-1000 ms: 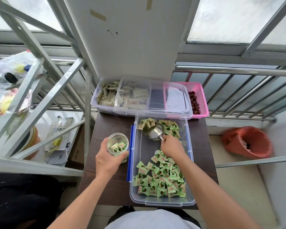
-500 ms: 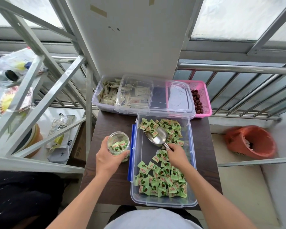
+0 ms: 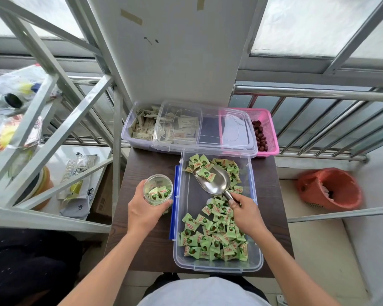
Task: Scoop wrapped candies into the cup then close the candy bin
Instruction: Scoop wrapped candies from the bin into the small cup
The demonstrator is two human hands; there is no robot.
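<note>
Clear cup [image 3: 157, 190] is grasped round its side by the left grip [image 3: 145, 212] and held upright just left of the candy bin [image 3: 217, 267], over the dark worktop [image 3: 146, 250]. A few green candies are seen inside it. The handle of the metal scoop [image 3: 214, 181] is pinched by the right grip [image 3: 246, 214]. The scoop bowl is inside the bin toward the far end, with a candy on its front part. Wrapped candies [image 3: 214, 239] are heaped at the near and far ends of the bin. Bin is left uncovered. A clear lid [image 3: 208, 131] is laid behind it across a second bin [image 3: 128, 134] and a pink basket [image 3: 270, 129].
</note>
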